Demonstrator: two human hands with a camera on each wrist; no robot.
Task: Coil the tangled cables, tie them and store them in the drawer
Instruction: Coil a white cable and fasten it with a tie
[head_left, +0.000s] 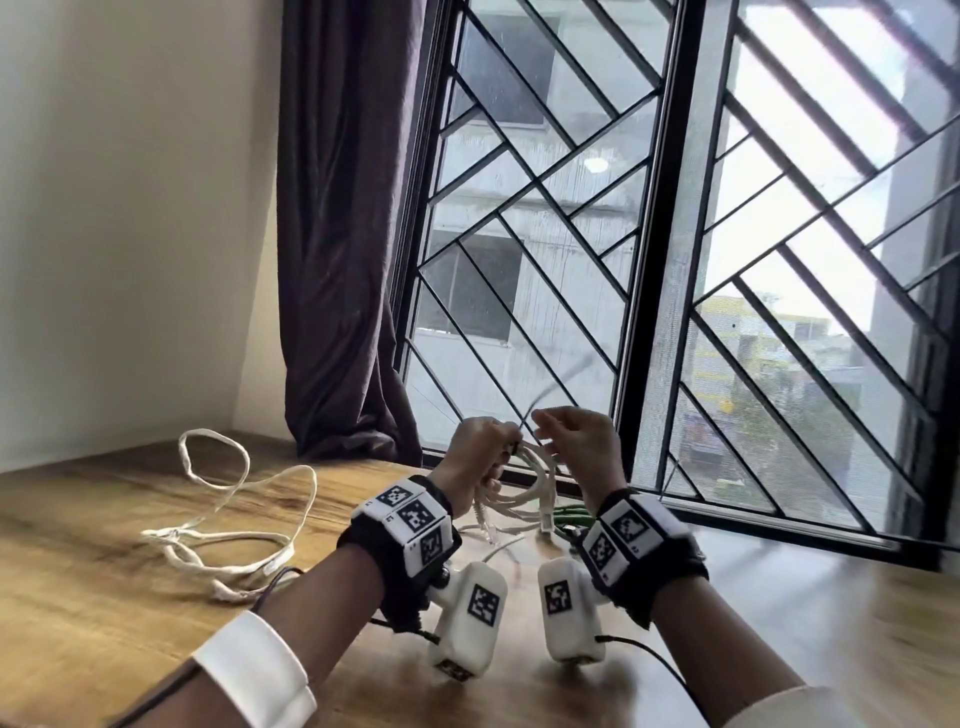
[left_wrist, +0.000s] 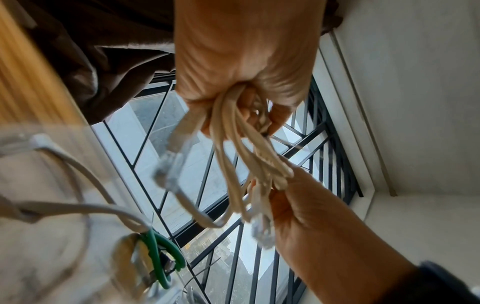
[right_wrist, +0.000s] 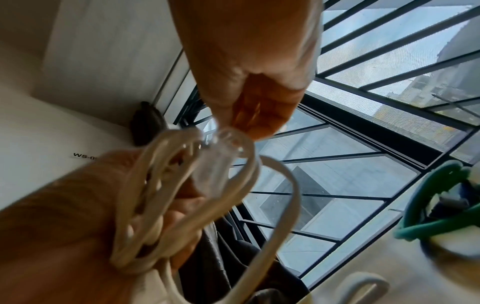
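The left hand (head_left: 480, 457) is raised above the far middle of the wooden surface (head_left: 104, 597), its fingers (left_wrist: 280, 115) curled tight round the gathered loops of a cream cable (head_left: 524, 493). In my judgement the grip sits at one point of the coil so the loops cannot spring apart while a tie goes on. The cable's plug ends hang free below the fist.

The right hand (head_left: 576, 436) is level with the left and just right of it, its fingers pinching a thin dark tie (head_left: 550, 392) that streaks up and away, blurred. I judge this to be the tying step. Whether the tie has been passed round the bundle cannot be told.

A green cable (head_left: 569, 517) lies on the surface beyond the wrists. A second white cable (head_left: 228, 519) lies loose at the left, well apart, uncoiled. No drawer is in view.
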